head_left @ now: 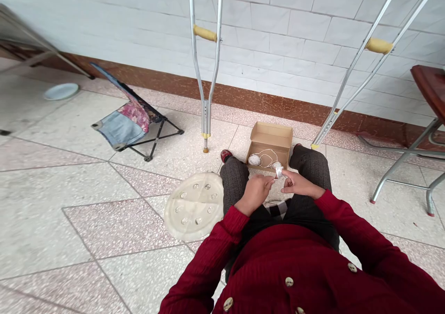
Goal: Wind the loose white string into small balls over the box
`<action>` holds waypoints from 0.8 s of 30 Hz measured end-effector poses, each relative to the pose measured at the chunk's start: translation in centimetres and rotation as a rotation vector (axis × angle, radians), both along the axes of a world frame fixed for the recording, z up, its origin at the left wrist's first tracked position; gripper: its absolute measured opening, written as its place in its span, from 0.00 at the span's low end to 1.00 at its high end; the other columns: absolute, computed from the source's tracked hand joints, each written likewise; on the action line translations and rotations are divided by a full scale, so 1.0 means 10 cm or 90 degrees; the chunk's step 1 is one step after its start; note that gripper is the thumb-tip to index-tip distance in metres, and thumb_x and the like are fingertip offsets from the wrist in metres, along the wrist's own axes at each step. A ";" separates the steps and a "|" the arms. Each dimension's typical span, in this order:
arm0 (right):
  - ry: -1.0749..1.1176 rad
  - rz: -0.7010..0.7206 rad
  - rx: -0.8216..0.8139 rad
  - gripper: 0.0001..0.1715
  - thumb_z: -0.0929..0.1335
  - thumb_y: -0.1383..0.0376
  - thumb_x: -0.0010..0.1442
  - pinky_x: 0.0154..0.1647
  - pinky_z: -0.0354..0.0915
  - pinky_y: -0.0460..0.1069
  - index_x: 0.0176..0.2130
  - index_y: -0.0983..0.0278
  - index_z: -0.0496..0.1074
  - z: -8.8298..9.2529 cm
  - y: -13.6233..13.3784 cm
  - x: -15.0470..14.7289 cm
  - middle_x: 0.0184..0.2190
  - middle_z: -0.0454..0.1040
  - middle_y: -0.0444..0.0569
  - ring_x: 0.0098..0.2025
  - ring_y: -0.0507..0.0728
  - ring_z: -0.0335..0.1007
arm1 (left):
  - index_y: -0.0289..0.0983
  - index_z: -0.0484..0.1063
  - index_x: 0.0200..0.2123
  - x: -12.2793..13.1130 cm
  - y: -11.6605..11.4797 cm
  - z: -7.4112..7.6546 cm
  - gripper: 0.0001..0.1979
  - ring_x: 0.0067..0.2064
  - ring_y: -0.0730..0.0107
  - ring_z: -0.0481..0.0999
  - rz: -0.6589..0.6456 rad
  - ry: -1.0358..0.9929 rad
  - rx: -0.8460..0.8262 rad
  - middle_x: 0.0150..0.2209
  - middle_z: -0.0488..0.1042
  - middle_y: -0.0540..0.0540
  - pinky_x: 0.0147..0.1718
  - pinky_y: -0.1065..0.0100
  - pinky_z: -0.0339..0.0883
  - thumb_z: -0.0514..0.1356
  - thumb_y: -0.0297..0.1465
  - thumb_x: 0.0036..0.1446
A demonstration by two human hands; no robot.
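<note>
Left hand: fingers pinched together, hold unclear. Right hand: fingers closed on a white roll, lower centre. Ball of white string in a cardboard box, just beyond.

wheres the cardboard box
In the head view, the open cardboard box sits on the floor just past the person's legs, between an aluminium crutch and a second crutch, holding a white ball of cord.
</note>
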State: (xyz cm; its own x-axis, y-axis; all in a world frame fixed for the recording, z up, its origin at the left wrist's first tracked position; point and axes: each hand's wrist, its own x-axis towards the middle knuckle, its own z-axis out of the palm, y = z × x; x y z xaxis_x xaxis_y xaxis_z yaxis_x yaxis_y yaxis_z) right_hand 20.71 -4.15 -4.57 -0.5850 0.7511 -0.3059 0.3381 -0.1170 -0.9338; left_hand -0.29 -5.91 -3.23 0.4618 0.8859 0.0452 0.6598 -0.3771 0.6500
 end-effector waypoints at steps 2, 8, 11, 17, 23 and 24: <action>-0.013 0.041 0.002 0.32 0.74 0.64 0.49 0.25 0.58 0.44 0.53 0.63 0.68 0.00 -0.03 0.00 0.37 0.70 0.45 0.25 0.47 0.61 | 0.38 0.77 0.33 -0.04 0.11 0.03 0.13 0.36 0.65 0.74 -0.009 -0.025 0.056 0.32 0.78 0.45 0.51 0.61 0.60 0.53 0.31 0.64; 0.102 0.001 -0.003 0.21 0.68 0.53 0.60 0.26 0.57 0.45 0.47 0.64 0.72 0.09 -0.11 -0.03 0.29 0.66 0.42 0.25 0.48 0.57 | 0.37 0.76 0.27 -0.02 0.26 -0.08 0.16 0.33 0.66 0.74 -0.030 -0.261 -0.123 0.27 0.76 0.47 0.46 0.63 0.63 0.55 0.36 0.63; 0.175 -0.040 -0.048 0.22 0.65 0.50 0.63 0.25 0.56 0.45 0.45 0.65 0.72 0.09 -0.14 -0.05 0.28 0.68 0.43 0.23 0.47 0.56 | 0.35 0.77 0.37 0.01 0.17 -0.16 0.14 0.30 0.67 0.74 0.000 -0.449 -0.326 0.24 0.75 0.48 0.38 0.65 0.64 0.58 0.39 0.61; 0.240 -0.116 -0.135 0.21 0.67 0.49 0.61 0.23 0.51 0.45 0.40 0.65 0.72 0.12 -0.20 -0.10 0.23 0.65 0.41 0.21 0.47 0.52 | 0.33 0.66 0.58 -0.01 -0.02 -0.18 0.30 0.29 0.66 0.77 -0.027 -0.630 -0.547 0.22 0.74 0.50 0.42 0.62 0.65 0.64 0.42 0.56; 0.301 -0.129 -0.247 0.21 0.70 0.50 0.59 0.21 0.47 0.45 0.40 0.65 0.71 0.22 -0.23 -0.12 0.21 0.57 0.37 0.19 0.45 0.49 | 0.33 0.71 0.52 0.03 -0.05 0.00 0.23 0.27 0.68 0.75 -0.068 -0.633 -0.588 0.24 0.75 0.48 0.40 0.63 0.66 0.63 0.41 0.57; 0.305 -0.132 -0.252 0.21 0.70 0.50 0.58 0.21 0.48 0.45 0.39 0.66 0.71 0.23 -0.22 -0.12 0.21 0.57 0.37 0.19 0.45 0.49 | 0.34 0.73 0.50 0.05 -0.06 0.02 0.21 0.28 0.68 0.76 -0.049 -0.629 -0.570 0.23 0.75 0.48 0.40 0.63 0.66 0.63 0.40 0.57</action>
